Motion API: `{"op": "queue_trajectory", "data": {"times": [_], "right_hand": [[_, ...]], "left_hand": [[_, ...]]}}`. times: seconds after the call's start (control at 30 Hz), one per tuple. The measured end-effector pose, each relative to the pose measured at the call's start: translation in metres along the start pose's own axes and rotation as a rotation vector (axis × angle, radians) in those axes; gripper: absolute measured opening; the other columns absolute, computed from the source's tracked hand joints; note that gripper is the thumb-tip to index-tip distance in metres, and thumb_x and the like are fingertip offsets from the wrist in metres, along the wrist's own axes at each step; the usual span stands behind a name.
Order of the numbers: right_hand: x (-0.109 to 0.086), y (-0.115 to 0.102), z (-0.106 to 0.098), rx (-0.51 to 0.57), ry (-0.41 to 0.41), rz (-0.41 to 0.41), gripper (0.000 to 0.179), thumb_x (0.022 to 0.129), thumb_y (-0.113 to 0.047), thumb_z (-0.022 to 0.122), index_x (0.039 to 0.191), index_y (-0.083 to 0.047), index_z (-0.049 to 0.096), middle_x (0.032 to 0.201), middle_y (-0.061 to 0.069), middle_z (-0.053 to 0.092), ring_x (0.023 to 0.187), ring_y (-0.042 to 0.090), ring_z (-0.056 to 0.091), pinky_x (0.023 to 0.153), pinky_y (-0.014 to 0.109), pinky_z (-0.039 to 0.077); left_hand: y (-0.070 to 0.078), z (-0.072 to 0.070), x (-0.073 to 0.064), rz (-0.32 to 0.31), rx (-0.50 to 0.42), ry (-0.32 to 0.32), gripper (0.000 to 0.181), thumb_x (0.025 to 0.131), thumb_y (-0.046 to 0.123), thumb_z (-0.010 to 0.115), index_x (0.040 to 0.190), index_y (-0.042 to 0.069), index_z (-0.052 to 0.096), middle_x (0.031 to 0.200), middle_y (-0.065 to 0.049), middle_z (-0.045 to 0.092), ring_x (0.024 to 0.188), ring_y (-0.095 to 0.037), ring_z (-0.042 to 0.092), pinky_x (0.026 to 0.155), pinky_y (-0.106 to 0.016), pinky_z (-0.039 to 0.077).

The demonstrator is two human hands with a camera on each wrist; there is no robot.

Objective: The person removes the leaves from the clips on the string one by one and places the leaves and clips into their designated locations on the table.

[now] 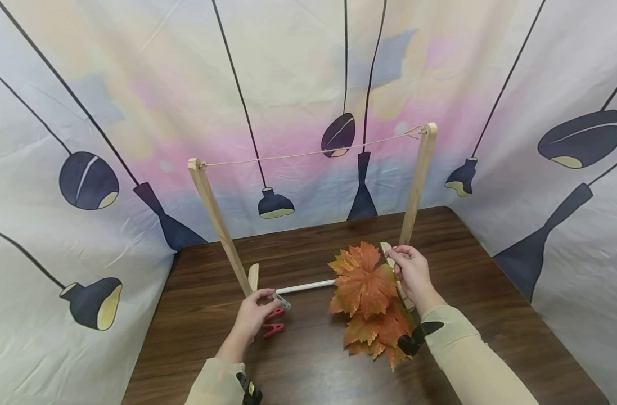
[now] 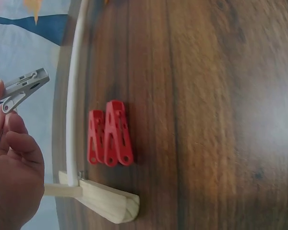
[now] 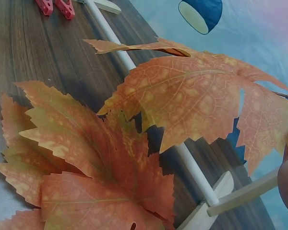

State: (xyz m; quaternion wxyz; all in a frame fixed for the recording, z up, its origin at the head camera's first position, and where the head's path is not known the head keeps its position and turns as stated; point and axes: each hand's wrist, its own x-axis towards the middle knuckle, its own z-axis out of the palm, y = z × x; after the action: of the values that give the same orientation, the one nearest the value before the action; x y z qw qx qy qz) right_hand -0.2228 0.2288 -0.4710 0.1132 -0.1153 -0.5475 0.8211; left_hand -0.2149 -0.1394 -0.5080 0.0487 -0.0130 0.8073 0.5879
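My left hand [image 1: 250,316] pinches a grey clothespin [image 2: 26,88] between thumb and fingers, near the left post of a wooden frame. Below it, red clothespins [image 2: 117,136] lie on the table. On the right, my right hand [image 1: 413,275] holds an orange artificial maple leaf [image 1: 364,284] by its stem end, raised over the table. In the right wrist view, that leaf [image 3: 197,96] spreads above more orange leaves [image 3: 91,153] lying in an overlapping pile. Only part of the right hand shows there, so its exact grip is mostly hidden.
The frame has a left post [image 1: 219,225], a right post [image 1: 418,183] and a white bottom rod [image 1: 305,287]. Twine [image 1: 288,156] stretches between the post tops. A patterned cloth [image 1: 298,73] hangs behind the brown wooden table [image 1: 197,326].
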Motion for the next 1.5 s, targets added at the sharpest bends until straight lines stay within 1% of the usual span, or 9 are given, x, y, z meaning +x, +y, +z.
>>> {"op": "queue_trajectory", "data": {"times": [0.13,0.33,0.5,0.7,0.87,0.93,1.13,1.3,1.5], "right_hand": [[0.001,0.001,0.0,-0.001,0.003,0.0,0.01,0.091,0.0,0.058,0.088,-0.004,0.05,0.077,0.0,0.065,0.045,0.004,0.042,0.041,0.014,0.034],[-0.004,-0.006,0.004,0.002,0.0,0.015,0.01,0.092,0.002,0.056,0.088,-0.003,0.049,0.074,-0.002,0.063,0.045,0.004,0.043,0.04,0.015,0.034],[-0.01,-0.013,0.007,-0.005,-0.006,0.033,0.008,0.092,0.002,0.055,0.089,-0.003,0.049,0.073,-0.003,0.065,0.044,0.005,0.043,0.041,0.015,0.034],[-0.009,-0.009,0.005,-0.031,-0.009,0.028,0.007,0.092,-0.001,0.057,0.093,0.001,0.05,0.077,-0.002,0.066,0.045,0.005,0.044,0.042,0.015,0.036],[-0.004,0.002,0.002,-0.029,0.004,0.033,0.008,0.091,-0.002,0.059,0.088,-0.004,0.051,0.075,-0.003,0.066,0.044,0.004,0.044,0.041,0.014,0.035],[-0.003,0.007,0.001,-0.027,-0.003,0.037,0.01,0.091,-0.001,0.059,0.086,-0.006,0.051,0.075,-0.003,0.065,0.043,0.003,0.044,0.041,0.014,0.035],[-0.001,0.012,0.001,-0.009,0.011,0.026,0.013,0.09,0.001,0.059,0.083,-0.007,0.051,0.074,-0.002,0.066,0.042,0.003,0.043,0.04,0.014,0.034],[-0.002,0.012,-0.001,-0.014,0.023,0.036,0.012,0.09,0.0,0.059,0.084,-0.007,0.051,0.075,-0.002,0.066,0.043,0.004,0.043,0.04,0.015,0.034],[-0.003,0.012,-0.002,-0.018,0.009,0.043,0.011,0.092,0.0,0.057,0.085,-0.006,0.051,0.075,-0.003,0.066,0.044,0.003,0.043,0.04,0.014,0.035]], "left_hand": [[-0.017,0.0,0.004,0.0,0.091,-0.023,0.037,0.081,0.014,0.073,0.111,-0.003,0.061,0.1,-0.011,0.061,0.082,-0.02,0.063,0.071,-0.031,0.049],[-0.028,-0.003,0.002,0.036,0.22,-0.038,0.033,0.08,0.015,0.074,0.106,-0.001,0.063,0.093,-0.007,0.063,0.085,-0.022,0.058,0.071,-0.033,0.045],[-0.035,-0.004,-0.001,0.082,0.245,-0.054,0.029,0.081,0.013,0.073,0.105,-0.001,0.064,0.094,-0.007,0.064,0.086,-0.02,0.055,0.072,-0.031,0.041],[-0.043,-0.006,-0.006,0.06,0.245,-0.074,0.029,0.08,0.011,0.074,0.105,0.0,0.065,0.091,-0.004,0.065,0.087,-0.018,0.058,0.072,-0.029,0.046],[-0.051,-0.007,-0.009,0.05,0.214,-0.088,0.031,0.078,0.01,0.075,0.105,-0.001,0.064,0.091,-0.005,0.063,0.083,-0.018,0.056,0.066,-0.027,0.046],[-0.053,-0.008,-0.011,0.047,0.225,-0.084,0.03,0.078,0.01,0.076,0.104,-0.001,0.065,0.092,-0.006,0.063,0.083,-0.019,0.056,0.066,-0.029,0.046],[-0.059,-0.01,-0.023,0.058,0.302,-0.065,0.029,0.077,0.015,0.076,0.102,0.004,0.066,0.093,-0.003,0.062,0.092,-0.021,0.055,0.082,-0.04,0.041],[-0.064,-0.011,-0.028,0.065,0.332,-0.071,0.029,0.077,0.014,0.077,0.102,0.005,0.066,0.092,-0.002,0.061,0.09,-0.02,0.055,0.08,-0.04,0.042],[-0.064,-0.013,-0.032,0.07,0.37,-0.069,0.031,0.077,0.015,0.077,0.103,0.003,0.065,0.094,-0.003,0.06,0.094,-0.023,0.056,0.086,-0.048,0.042]]}}
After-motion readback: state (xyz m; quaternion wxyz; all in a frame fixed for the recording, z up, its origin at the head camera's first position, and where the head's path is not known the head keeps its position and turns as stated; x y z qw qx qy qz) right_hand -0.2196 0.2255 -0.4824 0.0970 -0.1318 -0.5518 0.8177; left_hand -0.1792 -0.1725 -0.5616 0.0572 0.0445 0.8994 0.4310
